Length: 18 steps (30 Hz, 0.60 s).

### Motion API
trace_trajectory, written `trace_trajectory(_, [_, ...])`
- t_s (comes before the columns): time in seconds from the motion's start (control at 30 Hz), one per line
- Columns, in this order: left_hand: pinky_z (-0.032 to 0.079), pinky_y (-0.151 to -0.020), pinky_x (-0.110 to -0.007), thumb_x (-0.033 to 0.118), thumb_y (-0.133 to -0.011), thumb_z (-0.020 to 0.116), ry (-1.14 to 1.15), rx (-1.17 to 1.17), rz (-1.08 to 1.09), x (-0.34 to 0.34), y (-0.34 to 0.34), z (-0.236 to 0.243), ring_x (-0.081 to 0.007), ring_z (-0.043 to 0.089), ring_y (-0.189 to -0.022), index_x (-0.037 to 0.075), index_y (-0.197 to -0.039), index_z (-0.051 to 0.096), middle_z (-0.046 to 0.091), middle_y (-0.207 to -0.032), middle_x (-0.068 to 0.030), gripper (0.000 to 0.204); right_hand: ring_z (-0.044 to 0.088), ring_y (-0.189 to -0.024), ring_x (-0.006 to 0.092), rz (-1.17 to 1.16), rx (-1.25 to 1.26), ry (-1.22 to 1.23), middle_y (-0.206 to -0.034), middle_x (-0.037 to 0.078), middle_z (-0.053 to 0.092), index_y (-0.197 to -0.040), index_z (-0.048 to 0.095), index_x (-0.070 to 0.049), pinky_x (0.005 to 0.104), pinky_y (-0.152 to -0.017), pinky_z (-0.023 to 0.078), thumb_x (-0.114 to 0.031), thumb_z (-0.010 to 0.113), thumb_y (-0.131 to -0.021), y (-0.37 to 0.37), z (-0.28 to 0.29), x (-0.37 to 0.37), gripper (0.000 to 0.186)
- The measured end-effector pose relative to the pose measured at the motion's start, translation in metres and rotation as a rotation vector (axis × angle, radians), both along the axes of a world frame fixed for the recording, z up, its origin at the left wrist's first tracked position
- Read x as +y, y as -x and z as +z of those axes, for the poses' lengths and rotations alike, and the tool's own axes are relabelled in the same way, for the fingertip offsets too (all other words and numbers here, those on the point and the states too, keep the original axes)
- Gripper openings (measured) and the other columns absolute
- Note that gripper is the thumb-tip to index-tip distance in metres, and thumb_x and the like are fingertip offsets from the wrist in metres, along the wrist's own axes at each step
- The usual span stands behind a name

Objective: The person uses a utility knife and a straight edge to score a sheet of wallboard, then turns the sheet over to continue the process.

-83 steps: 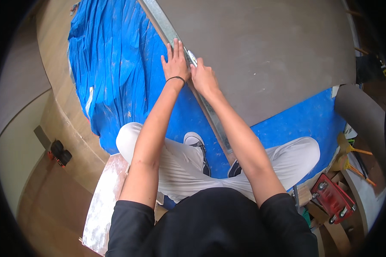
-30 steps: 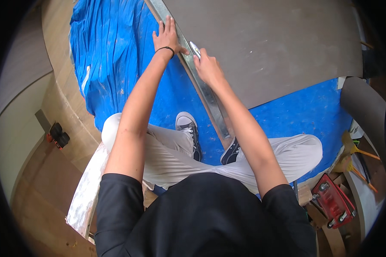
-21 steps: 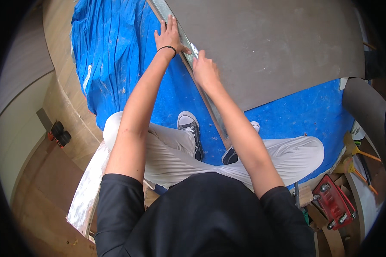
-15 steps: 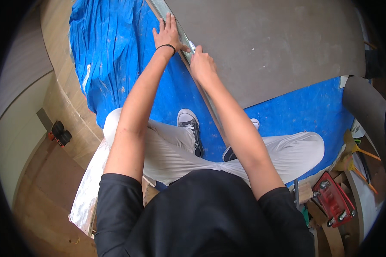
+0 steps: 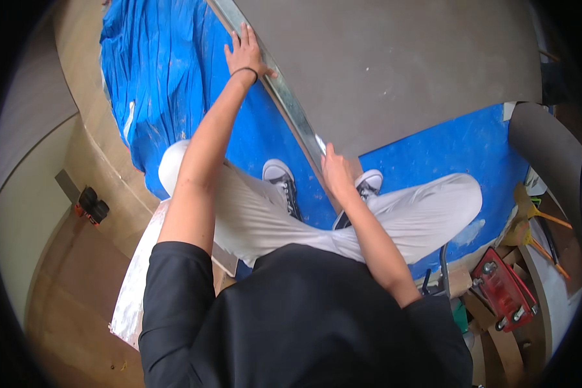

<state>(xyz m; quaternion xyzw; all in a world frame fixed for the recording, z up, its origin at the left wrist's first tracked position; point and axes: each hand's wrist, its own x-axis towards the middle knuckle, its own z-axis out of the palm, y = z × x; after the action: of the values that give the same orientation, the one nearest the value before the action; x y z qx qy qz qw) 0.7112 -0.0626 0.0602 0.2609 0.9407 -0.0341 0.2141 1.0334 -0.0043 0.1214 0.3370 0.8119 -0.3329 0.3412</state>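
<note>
A long metal straightedge runs diagonally along the left edge of a large grey-brown sheet. Spread out and flat, my left hand presses on the straightedge toward its far end, thumb across it. My right hand is closed round a small tool, apparently a utility knife, whose bright tip lies at the straightedge nearer to me. Most of that tool is hidden by my fingers. The near end of the straightedge lies between my two shoes.
A crumpled blue tarp covers the floor under the sheet. At the lower right are a red wheeled dolly and yellow-orange handled tools. A white-smeared board is beside my left leg; a dark-and-orange object sits further left.
My right hand has slid along the straightedge toward me with the tool, away from my left hand. My left hand stays pressed in place. The view has shifted slightly.
</note>
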Motion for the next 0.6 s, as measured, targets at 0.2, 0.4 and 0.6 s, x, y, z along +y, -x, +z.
trace_trajectory(0.2, [0.026,-0.111,-0.058,0.052,-0.037,0.091,-0.026,0.025,-0.014,-0.009,0.002,-0.008,-0.0315,0.017,-0.146,0.009,-0.153,0.013,0.013,-0.161,-0.0088,0.147,0.064,-0.081,0.0484,-0.166,0.163,-0.038,-0.085,0.028,0.066,-0.117,0.043,-0.002,0.0569,-0.07,0.051,-0.032,0.06,-0.09,0.0,0.001,-0.005,0.043])
trace_trajectory(0.4, [0.026,-0.111,-0.056,0.054,-0.043,0.088,-0.07,0.119,-0.016,-0.01,-0.013,-0.01,-0.0311,0.02,-0.146,0.011,-0.151,0.023,0.019,-0.159,-0.0099,0.133,0.064,-0.091,0.0449,-0.315,0.404,-0.171,-0.103,0.028,0.063,-0.121,0.04,-0.005,0.0535,-0.075,0.051,-0.029,0.071,-0.082,0.066,-0.047,0.002,0.056])
trace_trajectory(0.6, [0.026,-0.113,-0.049,0.052,-0.057,0.084,-0.138,0.189,-0.202,-0.045,-0.063,-0.037,-0.0253,0.025,-0.144,0.008,-0.143,0.04,0.033,-0.153,-0.0098,0.106,0.064,-0.091,0.0441,-0.324,0.377,-0.174,-0.104,0.023,0.065,-0.122,0.039,-0.009,0.0529,-0.074,0.052,-0.03,0.076,-0.079,0.067,-0.057,0.001,0.061])
